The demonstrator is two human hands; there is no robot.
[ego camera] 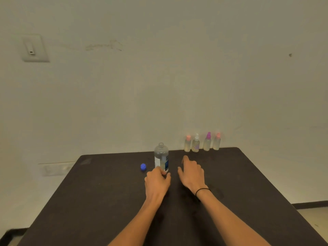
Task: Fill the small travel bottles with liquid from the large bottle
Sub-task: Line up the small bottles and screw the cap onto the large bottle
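Both bare forearms reach forward from the lower edge of the view, converging slightly. The left hand lies palm down, its fingers curled round the base of the clear plastic large bottle. The right hand is just beside it, palm down, fingers loosely spread and pointing forward, holding nothing. A thin black band circles the right wrist.

Two bare forearms, no sleeves, thin black band around the right wrist
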